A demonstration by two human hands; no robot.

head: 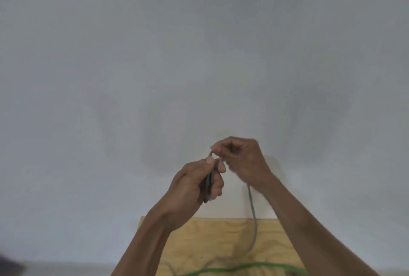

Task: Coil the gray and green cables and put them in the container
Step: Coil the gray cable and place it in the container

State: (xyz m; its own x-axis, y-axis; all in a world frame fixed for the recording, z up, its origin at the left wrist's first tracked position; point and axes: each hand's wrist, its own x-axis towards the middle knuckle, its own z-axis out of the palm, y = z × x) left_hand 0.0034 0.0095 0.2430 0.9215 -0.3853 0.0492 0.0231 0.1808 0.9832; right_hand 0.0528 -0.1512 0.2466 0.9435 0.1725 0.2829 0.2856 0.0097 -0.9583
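**Gray cable half coiled between two raised hands**

The gray cable [252,205] is partly gathered into a small bundle of loops, held up in the air in front of a plain pale wall [199,54]. The bundle sits in the left hand [199,183], whose fingers and thumb are curled round it, the thumb pressing on the top of the loops. A short arc of the cable rises out of the bundle to the right hand [241,160], just above and to the right of the left one, almost touching it. The right hand's fingers are bent inward and its fingertips pinch that arc. From under the right wrist the loose length of the gray cable hangs down, curves left and lands on the wooden worktop [221,238], where its tail lies slack near the bottom of the view; the picture is too blurred there to follow its end.

The green cable [243,267] lies flat on the worktop, uncoiled, running as a long shallow curve across the lower edge of the view, below the gray cable's tail and between the two forearms. Neither hand touches it.

The worktop is light plywood with visible grain, its far edge butting against the wall.
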